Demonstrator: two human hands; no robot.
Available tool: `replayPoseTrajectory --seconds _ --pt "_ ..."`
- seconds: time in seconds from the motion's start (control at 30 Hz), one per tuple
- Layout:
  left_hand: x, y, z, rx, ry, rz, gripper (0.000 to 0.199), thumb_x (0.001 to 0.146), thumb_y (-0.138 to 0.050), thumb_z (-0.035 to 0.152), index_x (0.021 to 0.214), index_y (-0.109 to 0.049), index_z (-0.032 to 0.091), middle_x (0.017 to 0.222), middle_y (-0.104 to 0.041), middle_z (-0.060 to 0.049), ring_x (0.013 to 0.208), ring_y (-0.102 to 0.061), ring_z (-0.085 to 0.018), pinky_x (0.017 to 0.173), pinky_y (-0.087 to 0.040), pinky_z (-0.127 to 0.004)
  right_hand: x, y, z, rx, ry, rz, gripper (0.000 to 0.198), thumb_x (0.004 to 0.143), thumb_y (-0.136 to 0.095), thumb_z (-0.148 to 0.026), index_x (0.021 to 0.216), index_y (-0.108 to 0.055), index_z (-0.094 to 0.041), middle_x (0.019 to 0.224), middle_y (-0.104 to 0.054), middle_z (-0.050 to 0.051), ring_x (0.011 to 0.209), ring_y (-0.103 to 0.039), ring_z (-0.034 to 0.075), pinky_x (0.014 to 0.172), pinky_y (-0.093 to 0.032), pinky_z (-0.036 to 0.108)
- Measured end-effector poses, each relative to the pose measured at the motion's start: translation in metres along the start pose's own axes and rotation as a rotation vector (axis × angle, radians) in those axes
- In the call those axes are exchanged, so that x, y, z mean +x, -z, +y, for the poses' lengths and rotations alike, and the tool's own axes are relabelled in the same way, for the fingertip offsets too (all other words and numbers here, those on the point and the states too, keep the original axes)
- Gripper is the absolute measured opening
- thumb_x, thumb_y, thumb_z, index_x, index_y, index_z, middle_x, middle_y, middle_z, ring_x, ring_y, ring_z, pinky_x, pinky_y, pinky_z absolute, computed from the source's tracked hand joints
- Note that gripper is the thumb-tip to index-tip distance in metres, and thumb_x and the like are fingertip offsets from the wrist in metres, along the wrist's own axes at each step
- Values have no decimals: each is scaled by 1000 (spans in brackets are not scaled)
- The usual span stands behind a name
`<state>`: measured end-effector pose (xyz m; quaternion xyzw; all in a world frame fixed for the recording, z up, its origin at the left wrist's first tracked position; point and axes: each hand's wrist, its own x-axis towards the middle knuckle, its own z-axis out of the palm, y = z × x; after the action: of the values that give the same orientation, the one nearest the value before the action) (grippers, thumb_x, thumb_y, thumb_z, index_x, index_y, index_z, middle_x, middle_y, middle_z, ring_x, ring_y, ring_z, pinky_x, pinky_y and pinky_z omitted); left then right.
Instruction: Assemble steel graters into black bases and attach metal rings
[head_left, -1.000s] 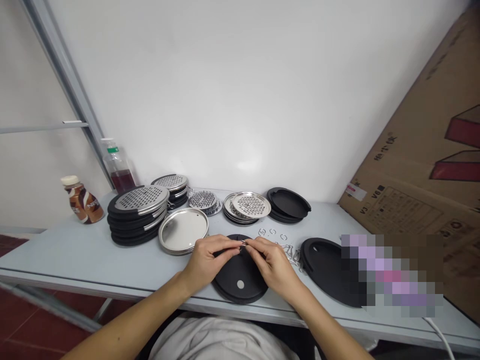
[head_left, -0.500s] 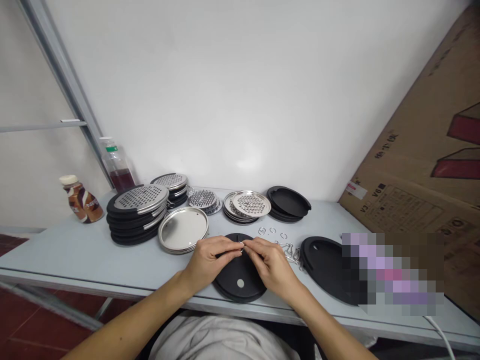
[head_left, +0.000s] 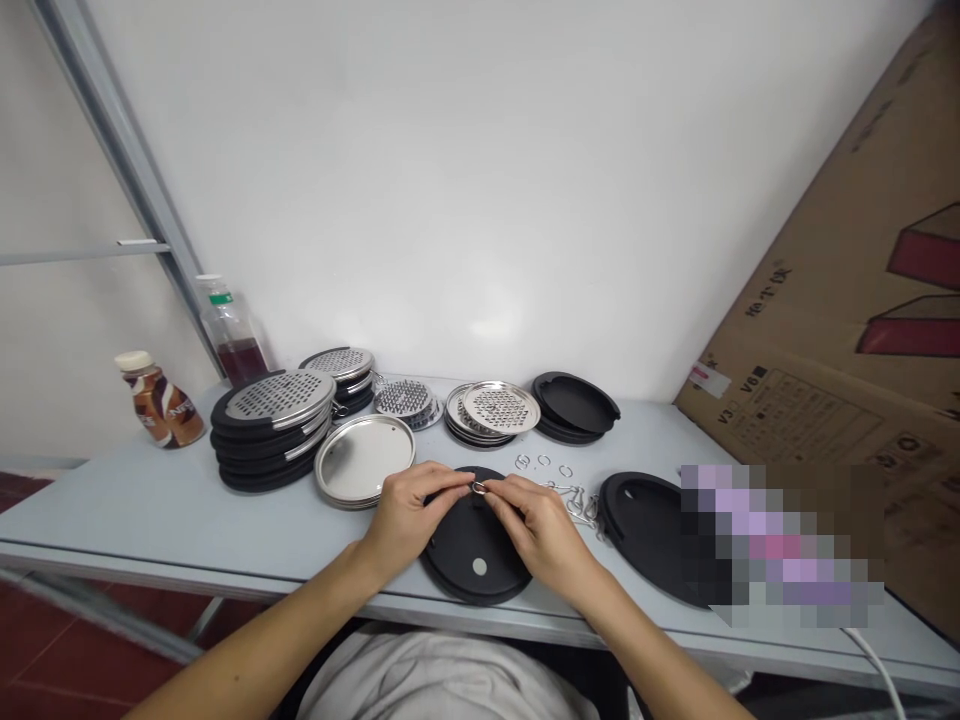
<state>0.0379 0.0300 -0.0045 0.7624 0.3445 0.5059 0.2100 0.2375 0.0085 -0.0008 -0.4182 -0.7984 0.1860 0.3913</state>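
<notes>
Between the fingertips of both hands is a small metal split ring (head_left: 478,488). My left hand (head_left: 411,508) pinches it from the left and my right hand (head_left: 534,510) from the right. Under them lies a round black lid-like disc (head_left: 480,545) with a pale round spot near its front edge. Just beyond my right hand, several loose metal rings (head_left: 544,461) and a cluster of metal clips (head_left: 577,503) rest on the table. Whether the ring is joined to another part is too small to tell.
Stacked graters with black rims (head_left: 274,430) stand at the left, near plain metal discs (head_left: 365,460). Perforated metal discs (head_left: 501,408) and black trays (head_left: 576,405) line the wall. More black discs (head_left: 660,540) lie at right, before a cardboard box (head_left: 810,380). Two bottles (head_left: 161,400) stand far left.
Both hands stay pinched at the ring, which has turned slightly and shows more plainly between the fingertips. The rest of the table looks the same apart from a slight camera shift.
</notes>
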Motion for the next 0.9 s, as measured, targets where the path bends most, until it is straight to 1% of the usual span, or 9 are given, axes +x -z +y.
replayPoseTrajectory --seconds 0.2,0.33,0.47,0.6,0.63,0.7,0.77,0.83,0.9 --pt "1 1 2 -10 22 30 11 86 -70 19 93 -78 22 86 -74 -4 80 -69 -17 75 -55 -27 -1 1 -3 81 21 -28 21 95 -55 -23 107 -72 -24 88 -71 4 79 -66 16 72 -50 27" --pt "2 2 8 -52 32 -45 14 89 -66 20 97 -77 21 84 -75 -5 76 -70 -17 70 -56 -26 -2 -1 -3 103 57 -34 20 94 -58 -23 106 -74 -25 85 -71 4 76 -66 16 69 -51 27" --pt "1 4 11 -92 -7 -130 18 90 -65 19 103 -77 21 91 -77 -6 83 -72 -18 77 -57 -28 -1 -3 -1 86 48 34 17 93 -59 -22 96 -75 -24 79 -70 3 70 -65 15 66 -49 26" --pt "0 4 9 -113 -62 -98 15 86 -70 17 99 -77 22 94 -77 -6 86 -72 -18 81 -57 -29 -1 -3 -1 47 25 98 15 91 -59 -20 86 -73 -22 70 -65 1 63 -60 14 60 -46 25" --pt "0 4 8 -116 -63 -82 15 86 -70 16 97 -77 22 92 -77 -5 85 -72 -18 80 -57 -28 -1 -2 -1 50 24 91 14 90 -59 -19 88 -72 -22 70 -64 1 63 -59 14 61 -46 25" --pt "0 4 7 -118 -64 -43 15 86 -70 13 94 -77 22 90 -76 -4 83 -71 -16 79 -57 -27 -2 -2 -2 84 22 52 17 88 -59 -16 100 -70 -22 76 -64 1 65 -58 13 63 -48 25" --pt "-1 3 7 -117 -75 -19 15 84 -71 11 92 -78 22 88 -76 -4 82 -71 -16 77 -56 -26 -3 -3 -4 145 16 7 35 85 -63 -15 118 -63 -24 88 -65 2 69 -59 14 66 -51 26" --pt "-1 3 7 -124 -104 -28 15 83 -72 10 91 -78 21 88 -75 -4 81 -71 -15 76 -56 -25 -4 -4 -4 199 10 -27 53 81 -70 -17 131 -54 -25 97 -67 3 73 -60 14 69 -52 26" --pt "-1 2 7 -137 -132 -54 15 83 -72 10 92 -78 21 89 -75 -4 81 -71 -15 76 -56 -25 -5 -5 -3 227 16 -31 54 81 -71 -19 132 -54 -26 97 -68 2 74 -60 14 69 -52 26"
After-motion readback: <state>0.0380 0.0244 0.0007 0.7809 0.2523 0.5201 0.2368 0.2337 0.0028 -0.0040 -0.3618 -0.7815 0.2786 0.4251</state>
